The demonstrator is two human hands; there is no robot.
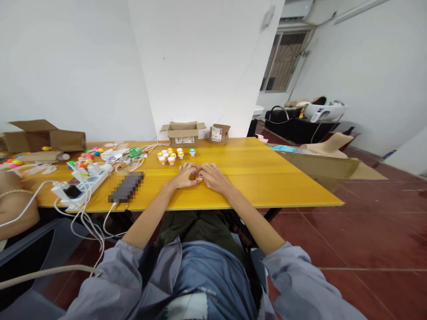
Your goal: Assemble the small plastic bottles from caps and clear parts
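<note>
Table (287,186): yellow top; front edge just below the forearms, right edge well apart from the hands. Room sideways is wider at the right, where the top runs on to its corner; leftward, a dark device (126,186), partly pixelated, and a white power strip (88,189) with cables limit it.

Left hand (184,176) and right hand (213,177): 2, meeting near the front edge, fingers bent and narrow about 1 small white-and-orange piece (199,179); which fingers grip it, cannot tell.

Beyond the left hand: cluster of white-and-orange pieces (171,161); at its right, 1 green-topped piece (192,152). Far edge: 2 cardboard boxes, the open box (183,132) left of the smaller box (219,134). Far left: another carton (68,140), coloured balls (88,156).

Room: white wall (200,58), red tiled floor (367,222), white basin (325,111) at right, barred window (283,60).
</note>
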